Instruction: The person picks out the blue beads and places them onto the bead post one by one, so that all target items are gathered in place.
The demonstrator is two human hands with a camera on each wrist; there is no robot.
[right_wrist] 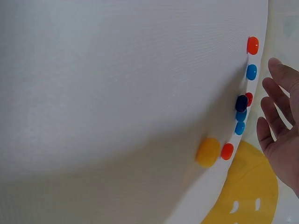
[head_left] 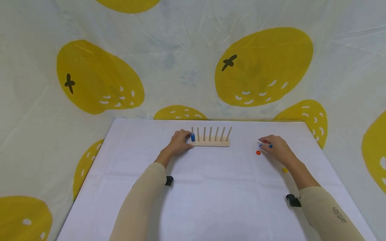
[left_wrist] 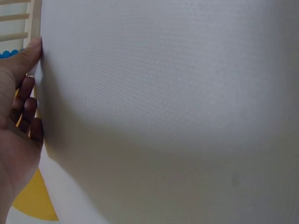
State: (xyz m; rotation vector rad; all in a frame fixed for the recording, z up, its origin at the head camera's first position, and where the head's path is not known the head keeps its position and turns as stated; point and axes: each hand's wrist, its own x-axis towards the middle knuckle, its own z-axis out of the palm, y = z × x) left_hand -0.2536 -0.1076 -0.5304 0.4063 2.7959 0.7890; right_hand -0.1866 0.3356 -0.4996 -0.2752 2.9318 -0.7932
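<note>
A wooden peg rack (head_left: 211, 144) with a row of upright pegs stands at the far middle of the table. Blue beads (head_left: 193, 137) are stacked on its leftmost peg. My left hand (head_left: 178, 142) grips the rack's left end, thumb at the front edge and fingers toward the back. In the left wrist view the thumb touches the wooden base (left_wrist: 35, 21). Over at the right, my right hand (head_left: 278, 148) hovers above loose beads, its fingers apart and holding nothing. Near it lie an orange bead (right_wrist: 252, 45), a blue bead (right_wrist: 252, 72) and a yellow bead (right_wrist: 208, 152).
A white cloth (head_left: 211, 194) covers the table. Behind it hangs a pale curtain (head_left: 181, 67) with large yellow fruit prints. More beads, red, dark blue and orange (right_wrist: 227, 151), lie scattered under and beside the right hand. Black wrist cameras show at both sleeves.
</note>
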